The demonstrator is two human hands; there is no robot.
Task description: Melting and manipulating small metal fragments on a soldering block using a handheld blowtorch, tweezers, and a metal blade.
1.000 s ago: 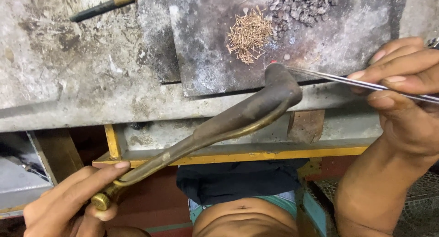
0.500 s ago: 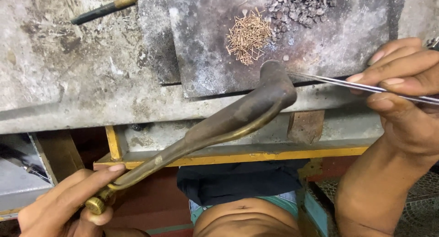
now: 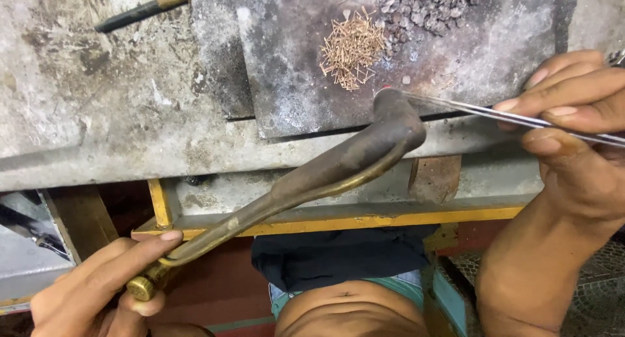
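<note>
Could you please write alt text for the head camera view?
A left hand holds a curved brass torch, its nozzle meeting tweezers held by the right hand over a dark slab bearing thin brass wire bits.

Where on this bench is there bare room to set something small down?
Free: the grey bench top left of the dark slab, below the stray tool. Crowded: the slab's right half, with brass pins, dark bits, the torch head and the tweezers.

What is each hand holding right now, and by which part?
The left hand holds the brass torch at its rear end, by the knob. The right hand pinches the thin metal tweezers near their back end.
</note>
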